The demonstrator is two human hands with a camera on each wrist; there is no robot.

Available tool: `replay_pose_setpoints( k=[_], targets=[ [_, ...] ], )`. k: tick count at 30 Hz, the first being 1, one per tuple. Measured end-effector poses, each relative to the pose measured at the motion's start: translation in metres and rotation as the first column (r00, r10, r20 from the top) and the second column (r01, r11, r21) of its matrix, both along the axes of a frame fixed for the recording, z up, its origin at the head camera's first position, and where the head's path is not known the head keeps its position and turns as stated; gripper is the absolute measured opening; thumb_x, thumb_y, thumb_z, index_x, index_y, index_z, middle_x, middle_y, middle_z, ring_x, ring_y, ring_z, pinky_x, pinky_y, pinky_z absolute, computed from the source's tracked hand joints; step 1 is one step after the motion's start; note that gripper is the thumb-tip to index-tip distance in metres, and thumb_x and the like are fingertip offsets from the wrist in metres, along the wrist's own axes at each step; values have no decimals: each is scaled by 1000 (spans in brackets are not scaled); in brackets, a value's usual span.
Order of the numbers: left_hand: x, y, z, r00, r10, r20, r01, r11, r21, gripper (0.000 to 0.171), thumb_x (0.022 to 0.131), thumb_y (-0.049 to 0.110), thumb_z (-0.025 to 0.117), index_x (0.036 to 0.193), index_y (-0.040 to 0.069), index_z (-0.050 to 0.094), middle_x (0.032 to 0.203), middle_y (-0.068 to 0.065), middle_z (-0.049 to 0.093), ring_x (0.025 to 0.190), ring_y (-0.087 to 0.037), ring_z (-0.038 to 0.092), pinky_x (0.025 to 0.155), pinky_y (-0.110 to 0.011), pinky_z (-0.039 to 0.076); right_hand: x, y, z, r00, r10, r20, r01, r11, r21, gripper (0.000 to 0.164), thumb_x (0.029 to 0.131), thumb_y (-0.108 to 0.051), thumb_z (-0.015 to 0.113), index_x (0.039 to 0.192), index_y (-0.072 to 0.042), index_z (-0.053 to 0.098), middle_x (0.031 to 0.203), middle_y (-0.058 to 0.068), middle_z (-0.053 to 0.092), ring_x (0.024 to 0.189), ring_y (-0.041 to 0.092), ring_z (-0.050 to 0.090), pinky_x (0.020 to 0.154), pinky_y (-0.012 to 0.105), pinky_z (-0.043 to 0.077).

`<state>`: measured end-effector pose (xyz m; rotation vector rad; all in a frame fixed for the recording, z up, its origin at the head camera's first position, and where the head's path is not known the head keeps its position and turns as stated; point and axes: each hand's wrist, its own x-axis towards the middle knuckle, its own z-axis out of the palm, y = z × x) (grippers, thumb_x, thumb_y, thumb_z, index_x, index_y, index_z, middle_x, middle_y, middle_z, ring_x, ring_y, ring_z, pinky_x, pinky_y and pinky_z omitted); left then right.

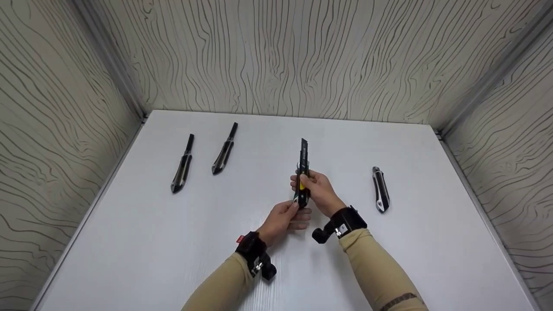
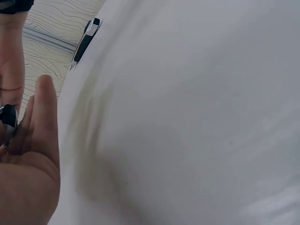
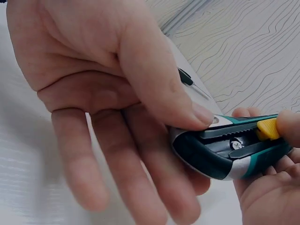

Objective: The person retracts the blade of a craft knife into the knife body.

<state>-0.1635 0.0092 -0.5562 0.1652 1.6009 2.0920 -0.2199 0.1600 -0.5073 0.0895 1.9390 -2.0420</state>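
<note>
Both hands hold a utility knife (image 1: 303,162), dark with green and silver trim, over the middle of the table, with its blade extended toward the back wall. My right hand (image 1: 322,192) grips its body, the thumb on the yellow slider (image 3: 268,129). At the tail end, my left hand (image 1: 281,220) pinches the handle between thumb and index finger (image 3: 190,180). The other left fingers stretch out below it. In the left wrist view, only the knife's tail (image 2: 8,117) shows beside the left palm (image 2: 35,159).
Two more utility knives (image 1: 181,172) (image 1: 224,157) lie at the left of the white table (image 1: 142,250), their narrow dark ends toward the back. Right of the hands lies another utility knife (image 1: 381,190), with no long blade showing. Wood-patterned walls (image 1: 276,56) enclose the back and sides.
</note>
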Motion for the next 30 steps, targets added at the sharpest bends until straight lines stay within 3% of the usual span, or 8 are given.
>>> replay_pose_setpoints(
  k=[5,10,22,30],
  targets=[
    [-1,1,3,999,33,-14,-33,999,7,40,106,22,39,135,-4,49,124,-24,64,107,-25,69,88,-34,59,0,1,1,1000,17,-2,-17,999,-29,44,105,-22,44,141,3,41,138,24,53,115,20,63,106,34,48],
    [-2,3,5,999,45,-11,-45,999,13,39,106,21,39,136,-2,50,125,-26,63,107,-24,69,88,-34,59,0,1,1,1000,-5,20,6,999,-38,44,104,-26,45,139,1,45,135,20,57,117,22,63,108,37,47],
    [-2,9,10,999,45,-31,-44,999,6,37,106,17,37,133,-5,51,124,-27,63,105,-25,69,86,-35,59,0,-3,1,992,-111,64,111,994,3,51,101,-39,48,132,2,53,121,15,66,104,19,68,95,31,55],
    [-1,9,10,999,34,-25,-33,999,2,40,107,18,38,134,-8,49,123,-27,64,104,-25,69,87,-35,59,1,-5,0,988,-145,47,144,989,28,47,102,-35,48,129,3,54,114,13,68,98,18,69,91,30,56]
  ],
)
